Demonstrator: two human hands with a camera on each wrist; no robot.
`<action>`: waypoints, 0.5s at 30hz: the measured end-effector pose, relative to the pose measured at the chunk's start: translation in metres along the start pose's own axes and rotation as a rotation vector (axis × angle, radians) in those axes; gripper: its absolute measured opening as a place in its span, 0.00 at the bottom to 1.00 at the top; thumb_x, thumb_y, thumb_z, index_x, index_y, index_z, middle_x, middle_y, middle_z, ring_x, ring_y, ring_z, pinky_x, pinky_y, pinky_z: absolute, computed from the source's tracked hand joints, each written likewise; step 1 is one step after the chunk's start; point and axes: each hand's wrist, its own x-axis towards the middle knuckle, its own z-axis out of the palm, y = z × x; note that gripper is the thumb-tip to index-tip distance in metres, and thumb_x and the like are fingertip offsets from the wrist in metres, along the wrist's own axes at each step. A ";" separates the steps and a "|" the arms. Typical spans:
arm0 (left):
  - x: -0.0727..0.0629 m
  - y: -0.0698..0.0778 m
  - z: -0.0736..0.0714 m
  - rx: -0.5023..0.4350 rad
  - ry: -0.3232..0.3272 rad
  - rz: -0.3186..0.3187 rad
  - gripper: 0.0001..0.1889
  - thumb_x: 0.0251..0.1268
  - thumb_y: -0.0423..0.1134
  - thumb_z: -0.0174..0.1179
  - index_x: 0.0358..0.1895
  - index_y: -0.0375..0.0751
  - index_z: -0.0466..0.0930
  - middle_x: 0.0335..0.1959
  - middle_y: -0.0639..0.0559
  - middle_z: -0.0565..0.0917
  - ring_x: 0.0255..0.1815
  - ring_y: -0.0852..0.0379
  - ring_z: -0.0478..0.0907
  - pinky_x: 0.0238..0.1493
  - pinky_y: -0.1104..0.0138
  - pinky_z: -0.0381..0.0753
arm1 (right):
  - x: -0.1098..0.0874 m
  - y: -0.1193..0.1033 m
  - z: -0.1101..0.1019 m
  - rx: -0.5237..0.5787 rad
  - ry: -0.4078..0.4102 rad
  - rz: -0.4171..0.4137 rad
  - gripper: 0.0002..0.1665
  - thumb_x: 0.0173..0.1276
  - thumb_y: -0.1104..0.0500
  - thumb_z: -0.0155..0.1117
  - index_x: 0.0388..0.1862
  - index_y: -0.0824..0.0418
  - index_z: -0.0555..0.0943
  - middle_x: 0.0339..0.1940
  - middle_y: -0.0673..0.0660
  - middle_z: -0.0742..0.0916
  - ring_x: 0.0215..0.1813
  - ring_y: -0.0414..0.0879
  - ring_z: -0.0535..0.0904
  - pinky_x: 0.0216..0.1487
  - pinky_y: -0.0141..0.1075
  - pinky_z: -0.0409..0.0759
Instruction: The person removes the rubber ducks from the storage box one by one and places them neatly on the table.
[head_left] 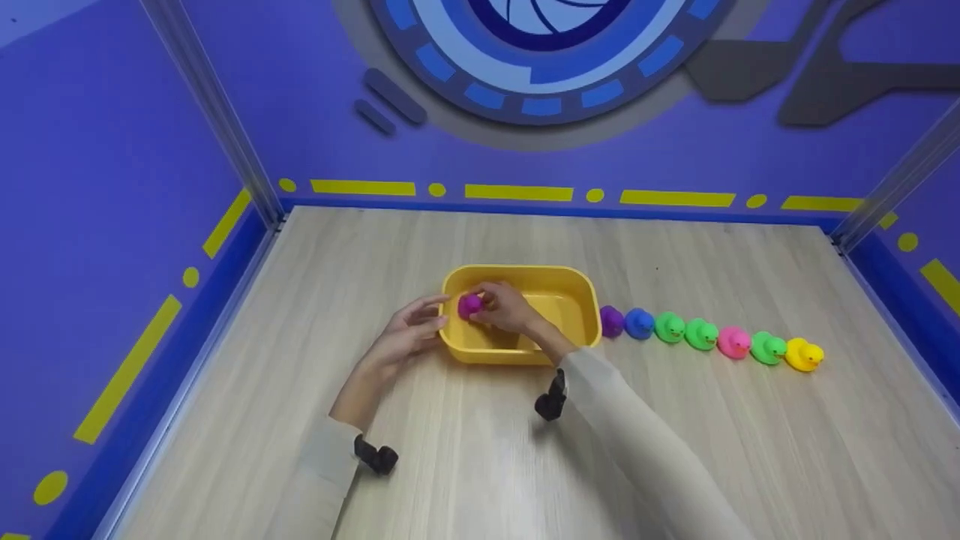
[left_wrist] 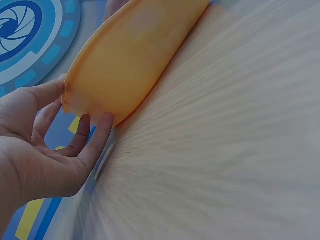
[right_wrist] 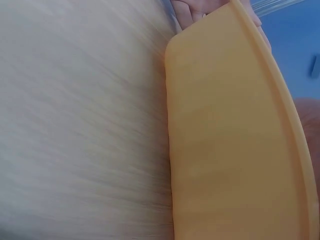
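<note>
A yellow plastic tub (head_left: 517, 357) sits on the wooden table. My right hand (head_left: 504, 306) reaches down into its left part and pinches a magenta rubber duck (head_left: 470, 304) between thumb and fingers. Only the tub's outer wall (right_wrist: 225, 125) fills the right wrist view, hiding the duck and most of that hand. At the tub's left end, my left hand (head_left: 409, 330) touches the wall with loosely spread fingers. The left wrist view shows those fingertips (left_wrist: 105, 120) against the wall and rim.
To the tub's right, a row of rubber ducks runs from a purple duck (head_left: 612, 321) and a blue duck (head_left: 640, 323) through several green and pink ones to a yellow duck (head_left: 804, 355). Blue panels (head_left: 525, 169) enclose the table's back and sides.
</note>
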 end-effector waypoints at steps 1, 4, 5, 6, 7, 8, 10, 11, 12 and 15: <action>0.000 0.000 0.000 0.001 0.000 -0.001 0.25 0.73 0.36 0.63 0.71 0.45 0.74 0.67 0.40 0.69 0.64 0.45 0.77 0.61 0.60 0.84 | 0.000 0.000 0.000 0.002 0.001 0.017 0.20 0.68 0.65 0.70 0.58 0.68 0.81 0.52 0.68 0.87 0.50 0.58 0.83 0.51 0.42 0.86; 0.000 0.000 0.000 0.009 0.006 -0.004 0.24 0.73 0.36 0.63 0.70 0.45 0.74 0.67 0.40 0.69 0.63 0.47 0.77 0.61 0.60 0.84 | 0.000 -0.001 0.001 0.013 -0.001 0.062 0.21 0.67 0.64 0.72 0.58 0.66 0.81 0.52 0.67 0.87 0.50 0.56 0.82 0.51 0.41 0.86; 0.001 0.000 0.000 0.009 0.007 -0.003 0.24 0.73 0.36 0.63 0.70 0.45 0.74 0.67 0.40 0.69 0.62 0.47 0.78 0.61 0.60 0.84 | 0.000 -0.001 0.001 0.013 -0.001 0.067 0.21 0.66 0.64 0.73 0.57 0.66 0.81 0.52 0.66 0.87 0.50 0.56 0.82 0.52 0.41 0.85; 0.001 0.000 0.000 0.011 0.009 -0.001 0.24 0.73 0.36 0.63 0.70 0.45 0.74 0.67 0.40 0.69 0.62 0.48 0.78 0.61 0.60 0.84 | -0.001 -0.001 0.001 0.015 -0.002 0.071 0.21 0.66 0.63 0.73 0.57 0.65 0.81 0.52 0.66 0.87 0.50 0.56 0.82 0.53 0.42 0.85; 0.001 0.000 0.000 0.013 0.011 0.000 0.25 0.72 0.36 0.63 0.70 0.45 0.74 0.67 0.40 0.69 0.61 0.49 0.78 0.60 0.60 0.84 | -0.002 -0.001 0.000 0.018 -0.004 0.073 0.21 0.66 0.63 0.74 0.56 0.65 0.81 0.52 0.66 0.87 0.51 0.56 0.82 0.53 0.42 0.85; 0.001 -0.001 0.000 0.015 0.013 0.002 0.25 0.72 0.36 0.63 0.70 0.45 0.74 0.67 0.40 0.69 0.60 0.50 0.78 0.60 0.60 0.84 | -0.002 -0.001 0.000 0.021 -0.006 0.073 0.20 0.66 0.63 0.74 0.56 0.65 0.82 0.53 0.66 0.87 0.51 0.56 0.82 0.54 0.43 0.85; 0.001 -0.001 0.000 0.014 0.010 0.007 0.25 0.72 0.36 0.63 0.71 0.44 0.74 0.67 0.39 0.69 0.60 0.49 0.79 0.60 0.60 0.84 | -0.003 -0.001 -0.001 0.020 -0.014 0.064 0.19 0.66 0.63 0.74 0.55 0.65 0.82 0.53 0.66 0.87 0.52 0.57 0.82 0.55 0.44 0.85; 0.001 -0.001 0.000 0.011 0.007 0.007 0.26 0.72 0.36 0.63 0.71 0.43 0.73 0.67 0.39 0.69 0.60 0.49 0.79 0.61 0.60 0.84 | -0.004 -0.001 -0.002 0.013 -0.018 0.054 0.19 0.66 0.63 0.74 0.54 0.65 0.82 0.53 0.66 0.87 0.52 0.57 0.83 0.57 0.44 0.85; 0.001 -0.001 0.000 0.013 0.005 0.007 0.26 0.72 0.36 0.63 0.71 0.43 0.73 0.67 0.39 0.69 0.61 0.48 0.79 0.61 0.60 0.84 | -0.004 -0.001 -0.002 0.008 -0.024 0.046 0.19 0.65 0.63 0.74 0.54 0.65 0.82 0.53 0.66 0.87 0.53 0.58 0.83 0.58 0.45 0.84; 0.001 0.000 0.000 0.007 0.003 0.004 0.26 0.73 0.35 0.62 0.72 0.42 0.72 0.67 0.39 0.70 0.62 0.47 0.78 0.61 0.60 0.84 | -0.004 -0.002 -0.005 -0.014 -0.042 0.025 0.20 0.65 0.61 0.74 0.54 0.66 0.82 0.53 0.65 0.88 0.54 0.58 0.84 0.59 0.46 0.85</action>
